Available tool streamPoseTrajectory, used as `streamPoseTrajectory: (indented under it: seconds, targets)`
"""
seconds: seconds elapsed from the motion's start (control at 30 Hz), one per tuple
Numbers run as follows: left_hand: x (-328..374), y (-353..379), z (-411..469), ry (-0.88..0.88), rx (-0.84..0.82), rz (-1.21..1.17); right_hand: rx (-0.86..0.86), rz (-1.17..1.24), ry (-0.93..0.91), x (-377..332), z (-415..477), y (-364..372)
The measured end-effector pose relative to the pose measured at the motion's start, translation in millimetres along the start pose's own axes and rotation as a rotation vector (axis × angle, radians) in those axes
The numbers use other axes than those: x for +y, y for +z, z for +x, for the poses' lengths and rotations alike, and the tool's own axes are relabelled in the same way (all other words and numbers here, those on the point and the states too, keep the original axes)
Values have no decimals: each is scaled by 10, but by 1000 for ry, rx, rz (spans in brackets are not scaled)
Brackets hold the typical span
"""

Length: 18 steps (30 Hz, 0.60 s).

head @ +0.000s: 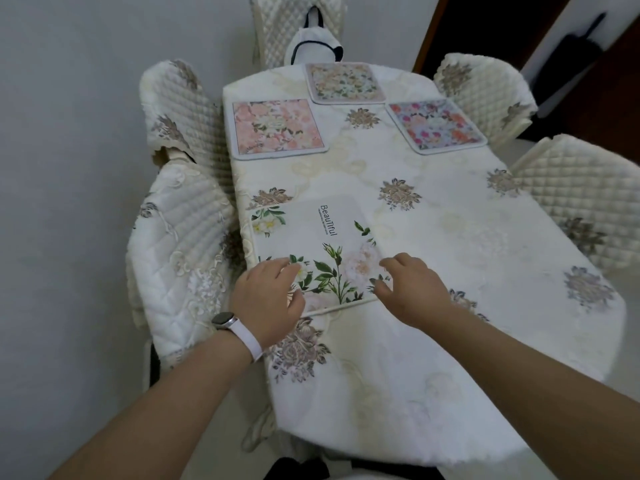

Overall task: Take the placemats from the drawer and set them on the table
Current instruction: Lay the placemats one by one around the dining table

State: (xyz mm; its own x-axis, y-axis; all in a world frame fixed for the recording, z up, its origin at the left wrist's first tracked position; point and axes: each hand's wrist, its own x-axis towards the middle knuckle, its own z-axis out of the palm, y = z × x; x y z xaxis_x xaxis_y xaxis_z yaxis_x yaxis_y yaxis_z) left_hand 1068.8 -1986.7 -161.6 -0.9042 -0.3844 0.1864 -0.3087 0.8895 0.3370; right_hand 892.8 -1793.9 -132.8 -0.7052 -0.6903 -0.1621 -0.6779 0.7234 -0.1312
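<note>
A white placemat [318, 237] printed with green stems and the word "Beautiful" lies flat near the left edge of the table [433, 306]. My left hand [268, 299] rests on its near left corner, fingers relaxed. My right hand [412, 289] touches its near right corner, fingers loosely bent. Three other floral placemats lie at the far end: a pink one [277, 128] on the left, a pale one [344, 82] at the head, and a blue-pink one [436, 125] on the right.
The table wears a cream floral cloth. Quilted chairs stand round it: two on the left [180, 109] [173, 271], one at the far end [298, 26], two on the right [485, 95] [581, 195]. A grey wall runs along the left. A dark doorway [491, 29] is behind.
</note>
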Motion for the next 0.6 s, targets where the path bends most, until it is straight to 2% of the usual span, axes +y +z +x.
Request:
streamPoseTrajectory:
  seconds: [0.3, 0.6]
  targets:
    - [277, 52, -7, -1, -93, 61, 22, -37, 1, 224, -414, -200]
    - [878, -46, -31, 103, -106, 101, 85, 40, 58, 692, -923, -444]
